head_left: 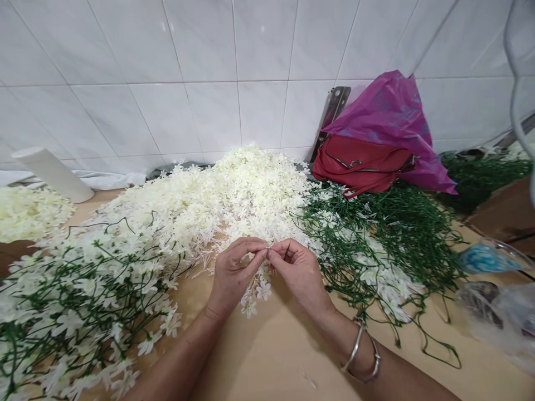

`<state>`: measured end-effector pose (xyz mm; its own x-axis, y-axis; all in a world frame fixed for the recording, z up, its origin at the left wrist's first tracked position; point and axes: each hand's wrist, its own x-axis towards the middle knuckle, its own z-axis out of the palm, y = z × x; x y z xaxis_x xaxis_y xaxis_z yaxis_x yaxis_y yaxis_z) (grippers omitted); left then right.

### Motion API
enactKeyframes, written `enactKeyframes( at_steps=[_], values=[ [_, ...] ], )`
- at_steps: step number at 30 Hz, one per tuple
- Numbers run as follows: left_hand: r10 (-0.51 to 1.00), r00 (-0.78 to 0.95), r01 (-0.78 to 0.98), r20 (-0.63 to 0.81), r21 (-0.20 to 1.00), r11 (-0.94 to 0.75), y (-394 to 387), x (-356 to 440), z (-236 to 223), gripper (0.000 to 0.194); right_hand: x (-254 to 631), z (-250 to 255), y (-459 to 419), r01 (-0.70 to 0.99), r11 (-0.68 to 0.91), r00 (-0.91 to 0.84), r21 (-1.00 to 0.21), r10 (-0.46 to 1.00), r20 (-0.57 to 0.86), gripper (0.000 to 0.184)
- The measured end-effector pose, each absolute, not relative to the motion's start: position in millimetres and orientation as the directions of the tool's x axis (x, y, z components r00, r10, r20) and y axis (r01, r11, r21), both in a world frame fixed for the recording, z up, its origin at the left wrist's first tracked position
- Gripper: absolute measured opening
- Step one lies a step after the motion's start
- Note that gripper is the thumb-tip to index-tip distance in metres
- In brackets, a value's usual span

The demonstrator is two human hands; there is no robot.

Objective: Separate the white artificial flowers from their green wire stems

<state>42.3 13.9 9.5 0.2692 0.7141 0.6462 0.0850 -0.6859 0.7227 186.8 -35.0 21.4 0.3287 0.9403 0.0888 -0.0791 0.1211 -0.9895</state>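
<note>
My left hand and my right hand meet at the middle of the table, thumbs and forefingers pinched together tip to tip. Both are closed on a small sprig of white artificial flowers, whose blossoms hang below the fingers. The exact bit between the fingertips is too small to make out. Just beyond the hands rises a large heap of loose white artificial flowers. To the right lies a tangle of green plastic stems with some white blossoms on it. A metal bangle circles my right wrist.
Finished-looking flowers on green stems spread over the left side. A red handbag and a purple plastic bag lean by the tiled wall. A white roll stands back left; a clear plastic bag lies right.
</note>
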Motion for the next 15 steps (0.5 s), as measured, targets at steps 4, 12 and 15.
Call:
enactKeyframes(
  at_steps=[4, 12, 15],
  values=[
    [0.716, 0.27, 0.077, 0.644, 0.727, -0.682, 10.9, 42.5, 12.3, 0.012, 185.2, 22.9, -36.1, -0.081, 0.114, 0.357, -0.99, 0.931, 0.078, 0.017],
    [0.882, 0.308, -0.13, 0.357, 0.934, -0.333, 11.7, 45.3, 6.7, 0.01, 187.3, 15.9, -31.9, -0.212, 0.18, 0.328, -0.961, 0.939, 0.103, 0.033],
    [0.886, 0.334, -0.117, 0.323, 0.947, -0.301, 11.7, 44.7, 7.3, 0.01, 190.4, 13.0, -30.5, -0.139, 0.211, 0.328, -0.967, 0.932, 0.156, 0.031]
  ],
)
